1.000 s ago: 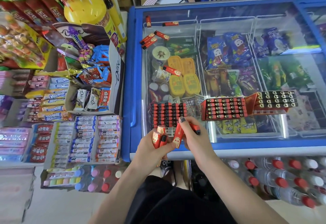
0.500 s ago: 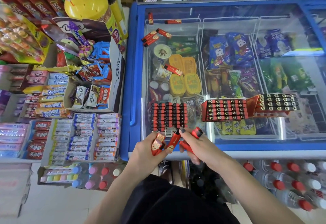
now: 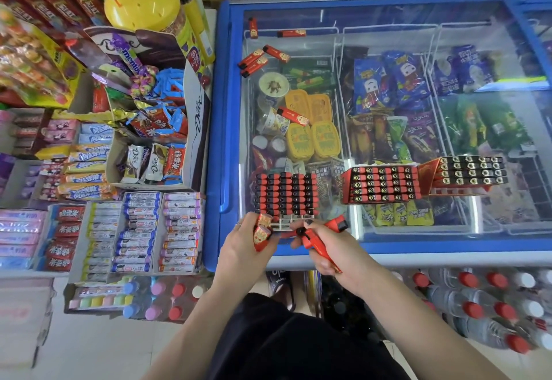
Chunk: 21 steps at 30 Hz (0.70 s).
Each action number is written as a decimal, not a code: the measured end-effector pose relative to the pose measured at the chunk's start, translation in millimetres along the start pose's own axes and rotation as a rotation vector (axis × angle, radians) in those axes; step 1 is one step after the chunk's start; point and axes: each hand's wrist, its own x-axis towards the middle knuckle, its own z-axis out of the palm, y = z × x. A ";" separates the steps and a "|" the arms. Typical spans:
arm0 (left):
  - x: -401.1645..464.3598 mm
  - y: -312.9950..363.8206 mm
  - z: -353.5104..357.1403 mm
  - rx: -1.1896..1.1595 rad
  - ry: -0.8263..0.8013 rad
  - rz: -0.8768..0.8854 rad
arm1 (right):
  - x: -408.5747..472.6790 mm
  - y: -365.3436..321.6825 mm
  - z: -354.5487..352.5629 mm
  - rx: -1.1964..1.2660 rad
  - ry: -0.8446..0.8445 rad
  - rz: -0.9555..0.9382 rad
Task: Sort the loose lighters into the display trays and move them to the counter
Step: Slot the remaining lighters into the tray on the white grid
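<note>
Head cam looks straight down on both hands at the near edge of the freezer lid point(image 3: 388, 12). Left hand point(image 3: 242, 248) is wrapped around a couple of red lighters point(image 3: 262, 231), and right hand point(image 3: 325, 248) grips a few more point(image 3: 316, 237), one poking out toward 2 o'clock. Just past the fingertips at 12 o'clock sits the clear display tray point(image 3: 285, 197), nearly full, with only the near row of slots open (hard to tell exactly how many).

To do this bit well I'd say feed one lighter at a time, black cap up like the rest, straight down into an open slot so it doesn't knock its neighbours over.

Further out at 2 o'clock are two red boxed trays point(image 3: 380, 184) already packed. Way up at 12, well apart from the hands, loose lighters point(image 3: 263, 58) lie on the glass, and another one point(image 3: 292, 116) sits mid-lid. Those likely go next.
</note>
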 end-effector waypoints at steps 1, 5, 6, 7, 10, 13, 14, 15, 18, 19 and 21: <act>0.9 1.0 0.1 -0.049 0.008 -0.031 | 1.1 1.8 2.9 -0.036 0.044 -0.029; 2.8 7.1 0.9 -0.220 0.007 -0.112 | 8.5 11.8 13.1 -0.158 0.177 -0.110; 2.9 9.8 1.5 -0.252 0.002 -0.123 | 11.4 14.3 15.2 -0.167 0.194 -0.111; 3.2 11.7 3.0 -0.267 0.001 -0.135 | 13.8 16.5 17.3 -0.159 0.203 -0.106; 5.3 14.7 7.4 -0.254 0.032 -0.167 | 19.8 20.4 22.2 -0.124 0.210 -0.071; 8.7 13.6 10.8 -0.202 0.056 -0.174 | 23.7 22.5 23.9 -0.086 0.233 -0.009; 8.9 13.5 11.6 -0.168 0.066 -0.171 | 24.8 22.9 23.8 -0.066 0.239 0.012; 8.9 13.5 12.5 -0.129 0.084 -0.171 | 25.4 22.2 24.4 -0.044 0.240 0.030; 8.4 16.6 13.3 -0.070 0.153 -0.203 | 24.9 19.8 26.3 -0.002 0.219 0.052; 8.2 18.4 13.8 -0.077 0.166 -0.218 | 24.0 18.4 26.3 0.006 0.212 0.054; 7.3 21.6 14.7 -0.108 0.173 -0.243 | 23.5 16.4 25.6 0.003 0.201 0.053</act>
